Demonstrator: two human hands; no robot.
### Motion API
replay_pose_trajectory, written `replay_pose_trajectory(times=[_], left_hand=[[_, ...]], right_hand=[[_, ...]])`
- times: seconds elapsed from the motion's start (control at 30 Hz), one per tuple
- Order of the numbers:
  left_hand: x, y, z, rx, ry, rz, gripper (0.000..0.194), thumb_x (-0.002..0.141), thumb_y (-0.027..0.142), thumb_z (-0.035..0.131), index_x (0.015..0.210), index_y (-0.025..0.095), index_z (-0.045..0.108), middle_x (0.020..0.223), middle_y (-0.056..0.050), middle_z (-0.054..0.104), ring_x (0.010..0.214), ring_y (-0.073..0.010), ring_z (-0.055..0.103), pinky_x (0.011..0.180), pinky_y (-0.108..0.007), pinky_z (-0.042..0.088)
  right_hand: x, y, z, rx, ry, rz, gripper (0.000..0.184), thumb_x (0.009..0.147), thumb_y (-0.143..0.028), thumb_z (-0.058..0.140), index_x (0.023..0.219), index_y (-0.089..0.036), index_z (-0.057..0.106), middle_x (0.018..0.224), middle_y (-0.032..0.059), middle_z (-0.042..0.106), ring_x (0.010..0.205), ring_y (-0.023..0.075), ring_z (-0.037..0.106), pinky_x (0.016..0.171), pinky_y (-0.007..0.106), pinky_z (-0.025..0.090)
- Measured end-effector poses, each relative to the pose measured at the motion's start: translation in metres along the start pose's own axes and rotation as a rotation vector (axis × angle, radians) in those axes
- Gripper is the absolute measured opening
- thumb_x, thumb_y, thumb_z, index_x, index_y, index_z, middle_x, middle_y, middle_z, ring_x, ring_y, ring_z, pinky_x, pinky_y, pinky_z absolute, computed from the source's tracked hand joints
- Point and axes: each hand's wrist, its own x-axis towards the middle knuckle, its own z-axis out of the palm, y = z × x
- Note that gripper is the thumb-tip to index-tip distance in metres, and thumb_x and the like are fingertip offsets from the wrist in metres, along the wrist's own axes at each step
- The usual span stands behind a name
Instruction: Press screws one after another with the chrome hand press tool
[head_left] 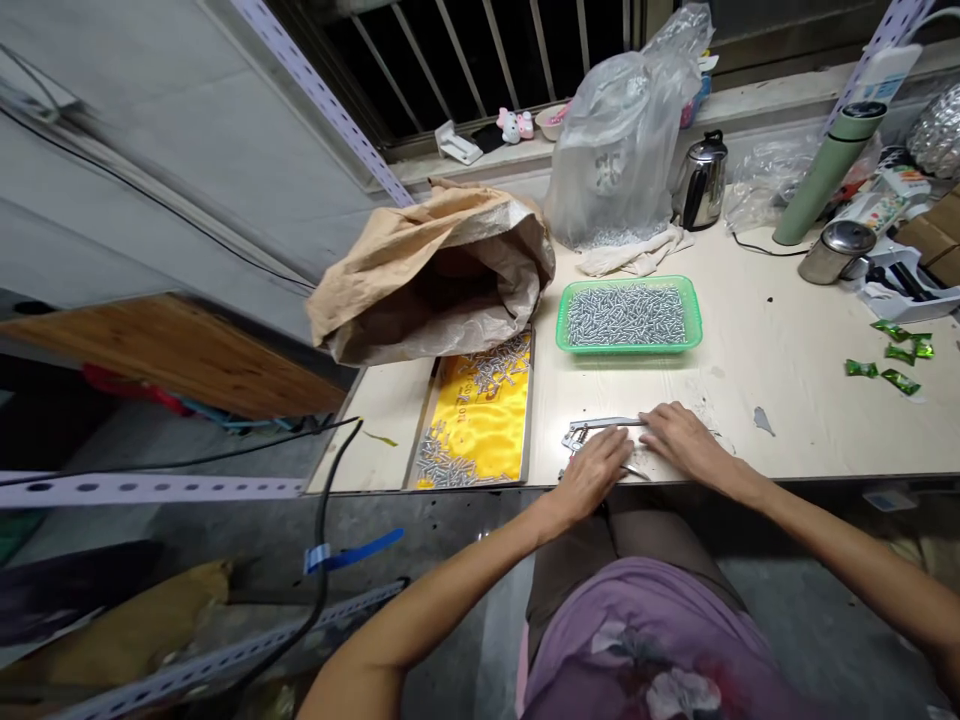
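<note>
A silver plier-like hand tool [609, 422] lies near the table's front edge, its jaw end to the left and two long handles toward the right. My left hand [595, 466] covers its lower middle, fingers bent over it; part of the tool is hidden beneath. My right hand [686, 440] lies low on the table with its fingers stretched out, the tips at the end of the upper handle. Beyond the hands stands a green plastic basket [630, 348] full of small silver metal pins. A yellow cloth-lined tray [487, 425] left of my hands carries more such pins.
A large brown paper sack [420, 260] gapes over the tray's back. Behind the basket are a clear plastic bag [607, 150], a cloth [637, 252] and a steel kettle [703, 182]. A green flask [825, 180], metal cup [836, 252] and green-wrapped sweets [900, 383] stand right.
</note>
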Motion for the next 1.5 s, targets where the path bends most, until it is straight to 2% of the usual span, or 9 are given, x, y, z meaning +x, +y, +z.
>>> replay_pose_trajectory(times=[0.23, 0.47, 0.6, 0.73, 0.87, 1.0, 1.07, 1.2, 1.5], left_hand=[[-0.011, 0.022, 0.029, -0.098, 0.117, -0.039, 0.033, 0.095, 0.034, 0.044, 0.119, 0.015, 0.057, 0.122, -0.015, 0.062, 0.123, -0.0245, 0.054, 0.109, -0.050, 0.037], [-0.012, 0.026, 0.033, -0.155, 0.022, -0.129, 0.042, 0.092, 0.035, 0.048, 0.126, 0.012, 0.055, 0.124, -0.016, 0.061, 0.122, -0.0289, 0.053, 0.104, -0.046, 0.043], [-0.014, 0.029, 0.033, -0.102, -0.083, -0.150, 0.041, 0.091, 0.035, 0.050, 0.126, 0.014, 0.058, 0.126, -0.012, 0.061, 0.125, -0.0306, 0.049, 0.106, -0.044, 0.040], [-0.014, 0.027, 0.024, -0.025, -0.025, -0.214, 0.034, 0.093, 0.036, 0.048, 0.119, 0.019, 0.061, 0.124, -0.009, 0.060, 0.117, -0.0266, 0.053, 0.099, -0.039, 0.046], [-0.020, 0.010, 0.005, 0.035, 0.081, -0.306, 0.029, 0.093, 0.035, 0.051, 0.117, 0.020, 0.057, 0.123, -0.009, 0.056, 0.103, -0.0193, 0.058, 0.088, -0.039, 0.052], [-0.045, -0.036, -0.042, 0.114, 0.184, -0.458, 0.021, 0.092, 0.025, 0.051, 0.106, 0.018, 0.065, 0.108, -0.013, 0.062, 0.101, -0.0223, 0.055, 0.085, -0.038, 0.049], [-0.063, -0.064, -0.071, 0.266, 0.238, -0.694, 0.021, 0.091, 0.020, 0.049, 0.096, 0.016, 0.069, 0.095, -0.013, 0.063, 0.094, -0.0236, 0.055, 0.081, -0.038, 0.048], [-0.099, -0.103, -0.108, 0.530, 0.090, -1.076, 0.028, 0.091, 0.020, 0.045, 0.086, 0.011, 0.071, 0.093, -0.015, 0.064, 0.095, -0.0263, 0.054, 0.079, -0.036, 0.046], [-0.118, -0.132, -0.106, 0.510, 0.059, -1.022, 0.028, 0.084, 0.018, 0.041, 0.073, 0.015, 0.067, 0.084, -0.012, 0.064, 0.086, -0.0242, 0.056, 0.073, -0.031, 0.045]], right_hand=[[0.049, 0.003, -0.011, -0.100, 0.034, 0.102, 0.022, 0.092, -0.019, 0.047, 0.091, -0.015, 0.068, 0.092, 0.0116, 0.065, 0.090, 0.0245, 0.050, 0.075, 0.036, 0.035], [0.072, -0.072, -0.007, -0.074, -0.216, -0.485, 0.014, 0.088, -0.023, 0.056, 0.086, -0.022, 0.071, 0.103, 0.0078, 0.062, 0.100, 0.0223, 0.045, 0.074, 0.033, 0.034], [0.082, -0.090, 0.016, -0.130, -0.252, -0.629, 0.020, 0.088, -0.017, 0.053, 0.075, -0.017, 0.068, 0.096, 0.0104, 0.062, 0.098, 0.0228, 0.048, 0.074, 0.034, 0.035], [0.091, -0.089, 0.024, 0.150, -0.059, -0.707, 0.020, 0.093, -0.021, 0.047, 0.083, -0.018, 0.064, 0.086, 0.0073, 0.064, 0.087, 0.0188, 0.053, 0.073, 0.032, 0.040], [0.096, -0.078, -0.013, 0.446, 0.378, -0.593, 0.022, 0.097, -0.023, 0.039, 0.101, -0.019, 0.061, 0.086, 0.0055, 0.065, 0.082, 0.0168, 0.058, 0.071, 0.030, 0.046], [0.109, -0.032, -0.070, 0.270, 0.663, -0.372, 0.023, 0.095, -0.028, 0.046, 0.111, -0.021, 0.060, 0.096, 0.0061, 0.067, 0.085, 0.0200, 0.061, 0.074, 0.034, 0.049], [0.118, 0.000, -0.086, 0.121, 0.705, -0.270, 0.026, 0.095, -0.033, 0.045, 0.107, -0.020, 0.064, 0.091, 0.0078, 0.068, 0.083, 0.0230, 0.060, 0.074, 0.038, 0.049], [0.117, 0.034, -0.085, -0.069, 0.666, -0.170, 0.039, 0.093, -0.041, 0.044, 0.119, -0.015, 0.061, 0.103, 0.0160, 0.066, 0.097, 0.0316, 0.059, 0.083, 0.050, 0.047], [0.021, -0.031, -0.016, 0.146, 0.106, -0.165, 0.019, 0.091, -0.017, 0.049, 0.102, -0.018, 0.065, 0.090, 0.0072, 0.065, 0.084, 0.0185, 0.059, 0.073, 0.031, 0.046]])
